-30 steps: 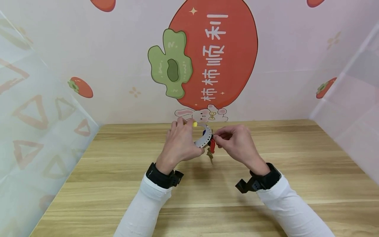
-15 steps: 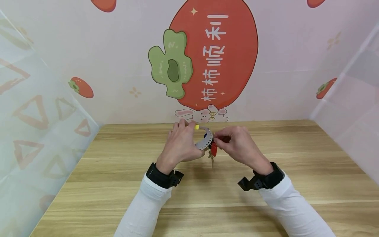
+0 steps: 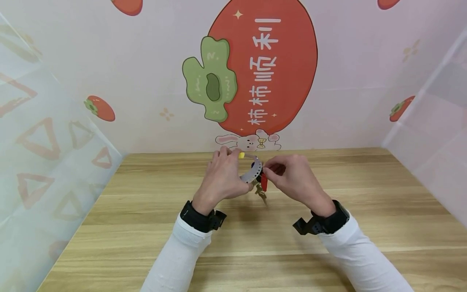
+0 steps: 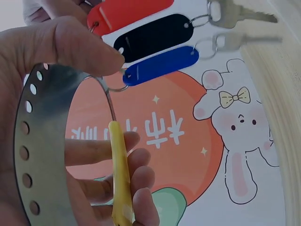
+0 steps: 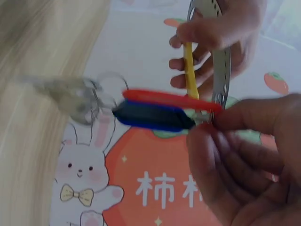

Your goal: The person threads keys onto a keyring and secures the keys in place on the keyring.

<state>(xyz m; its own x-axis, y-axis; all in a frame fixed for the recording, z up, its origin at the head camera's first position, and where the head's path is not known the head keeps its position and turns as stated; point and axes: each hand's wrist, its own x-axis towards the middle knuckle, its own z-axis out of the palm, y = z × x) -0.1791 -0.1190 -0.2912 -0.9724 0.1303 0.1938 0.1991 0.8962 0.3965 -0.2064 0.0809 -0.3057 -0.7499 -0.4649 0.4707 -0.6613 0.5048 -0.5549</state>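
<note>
My left hand (image 3: pixel 223 178) grips a curved metal key holder (image 4: pixel 44 160), a band with a row of holes along its edge and a yellow sleeve (image 4: pixel 120 174) on its thin wire. Blue (image 4: pixel 162 65), black (image 4: pixel 155 37) and red (image 4: pixel 131 14) key tags hang from small rings, with keys (image 4: pixel 235 14) dangling at their far ends. Thumb and fingertips of my right hand (image 3: pixel 295 178) pinch the tag end beside the band, at the small ring of the red tag. Those fingertips partly hide the ring. The keys (image 5: pixel 70 99) are blurred in the right wrist view.
Below the hands is a wooden table (image 3: pixel 255 251). A printed backdrop (image 3: pixel 146 73) with a large red fruit and a rabbit stands behind it. Patterned side walls (image 3: pixel 47 162) flank the table. Both wrists carry black camera straps (image 3: pixel 198 217).
Both hands shifted slightly toward me at first, then stayed nearly still. The red tag and the keys swing and turn a little. Both hands keep their hold.
</note>
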